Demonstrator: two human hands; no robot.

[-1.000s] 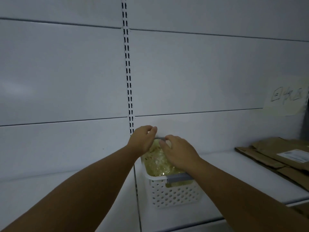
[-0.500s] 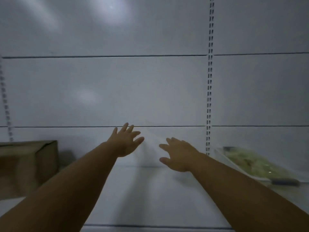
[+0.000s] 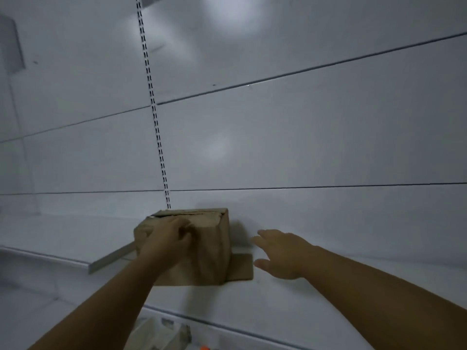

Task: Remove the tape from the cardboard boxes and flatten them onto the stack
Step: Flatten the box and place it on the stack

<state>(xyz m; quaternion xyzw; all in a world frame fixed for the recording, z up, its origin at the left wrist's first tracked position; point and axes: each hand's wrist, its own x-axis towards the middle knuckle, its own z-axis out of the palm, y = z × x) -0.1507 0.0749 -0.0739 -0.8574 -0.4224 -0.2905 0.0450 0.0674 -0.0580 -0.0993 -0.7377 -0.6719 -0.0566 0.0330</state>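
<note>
A small brown cardboard box (image 3: 209,246) stands upright on the white shelf (image 3: 290,296), close to the back wall. One bottom flap sticks out flat to its right. My left hand (image 3: 168,238) rests on the box's front upper edge with fingers curled over it. My right hand (image 3: 283,253) hovers just right of the box, fingers spread, not touching it. The box's top flaps look partly lifted; any tape is too dim to make out.
A slotted upright rail (image 3: 151,102) runs down the white panelled back wall to the box. The shelf has a step edge (image 3: 108,261) at left. Below the shelf front, pale objects (image 3: 161,334) and an orange bit show dimly.
The view has swung left: the white basket and flattened cardboard stack are out of sight. Both hands moved left from the basket to the box; my left hand now lies on it.
</note>
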